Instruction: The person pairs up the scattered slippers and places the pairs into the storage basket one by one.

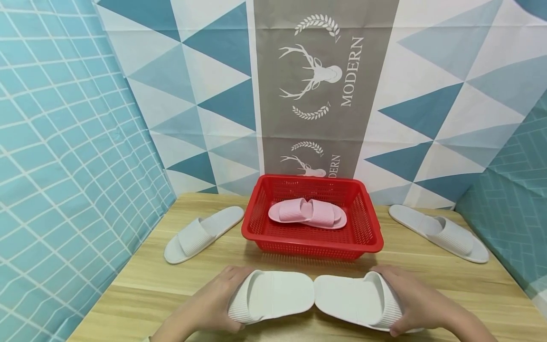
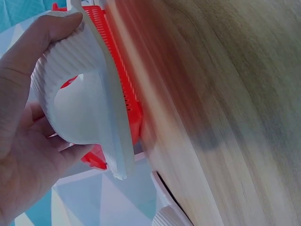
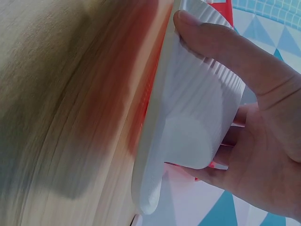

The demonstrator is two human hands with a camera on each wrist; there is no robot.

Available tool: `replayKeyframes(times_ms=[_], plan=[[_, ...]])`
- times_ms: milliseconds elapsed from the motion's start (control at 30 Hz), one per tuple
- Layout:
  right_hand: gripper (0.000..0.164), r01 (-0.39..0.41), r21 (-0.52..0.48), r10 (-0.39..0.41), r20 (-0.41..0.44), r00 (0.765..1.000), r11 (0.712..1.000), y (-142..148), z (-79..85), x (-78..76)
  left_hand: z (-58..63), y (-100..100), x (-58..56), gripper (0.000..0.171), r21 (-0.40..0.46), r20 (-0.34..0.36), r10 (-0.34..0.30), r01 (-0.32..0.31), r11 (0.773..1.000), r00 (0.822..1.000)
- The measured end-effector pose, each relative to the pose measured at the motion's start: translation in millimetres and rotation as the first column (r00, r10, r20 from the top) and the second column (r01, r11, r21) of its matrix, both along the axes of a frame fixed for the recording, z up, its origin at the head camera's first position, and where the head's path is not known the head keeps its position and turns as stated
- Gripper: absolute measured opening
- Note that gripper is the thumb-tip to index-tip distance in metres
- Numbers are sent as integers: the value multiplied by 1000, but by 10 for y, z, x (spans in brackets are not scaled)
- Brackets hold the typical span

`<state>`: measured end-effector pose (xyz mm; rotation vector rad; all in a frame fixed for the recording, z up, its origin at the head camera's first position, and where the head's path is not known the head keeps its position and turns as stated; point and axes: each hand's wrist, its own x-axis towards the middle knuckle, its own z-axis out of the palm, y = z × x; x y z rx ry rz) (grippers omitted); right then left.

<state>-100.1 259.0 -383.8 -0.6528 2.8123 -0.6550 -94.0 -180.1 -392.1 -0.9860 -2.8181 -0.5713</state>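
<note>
My left hand (image 1: 220,300) grips a white slipper (image 1: 286,293) by its ribbed strap, thumb on the near side and fingers on the far side. A second white slipper (image 1: 348,300) is held the same way by my right hand (image 1: 412,301). The heel ends of the two slippers meet in the middle, in front of the red basket (image 1: 312,244). Both wrist views show the held slippers raised off the wooden table (image 2: 211,117). Inside the basket lies a pair of pink slippers (image 1: 292,210), one partly over the other.
Left of the basket lies a loose white slipper (image 1: 196,240), and to its right another grey-white slipper (image 1: 448,237). A patterned cloth (image 1: 213,95) hangs behind the table, with blue tiled cloth (image 1: 64,118) along the left side.
</note>
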Motion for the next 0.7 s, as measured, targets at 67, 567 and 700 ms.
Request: replayKeyframes(times_ms=[67,567,700], plan=[[106,-2,1,2,-2,1000,1000,-3,-2,0,0,2,-1,96,-2,0,-4,4,1000,1000],[101,-16,-16,16,4,1000,1000,-50,17,4,-18,-2,12,98,-11,0,-21,21,1000,1000],[101,-20,-36,20,16,1000,999,-77,28,-4,-20,2,22,98,-14,-13,-19,19,1000,1000]])
